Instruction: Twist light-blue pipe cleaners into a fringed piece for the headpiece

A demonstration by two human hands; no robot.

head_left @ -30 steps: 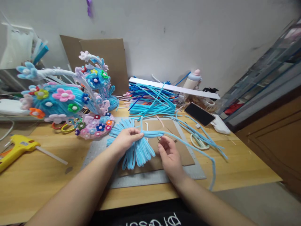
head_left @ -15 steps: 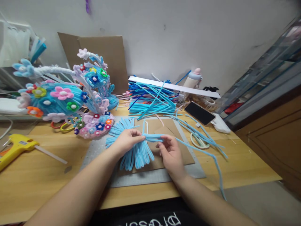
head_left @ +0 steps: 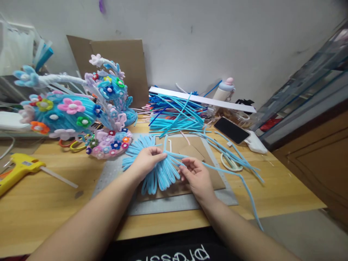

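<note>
A fan of light-blue pipe cleaner loops spreads out over the brown cardboard and the grey mat. My left hand pinches the loops near their centre, thumb and fingers closed. On the right side, my right hand has its thumb and a finger closed on the end of one loop, the other fingers loosely curled. One long light-blue pipe cleaner trails from the bundle past my right hand and over the table's front edge. A short strand stands up behind my left thumb.
Decorated pipe-cleaner lamps with flowers stand at left, near a yellow glue gun. Behind the mat lies a pile of blue pipe cleaners. A phone, loose strands and a bottle are at right.
Loops that were stretched together between my hands have fanned down toward me. My right hand has shifted slightly down and left and holds a loop end; my left hand stays nearly in place.
</note>
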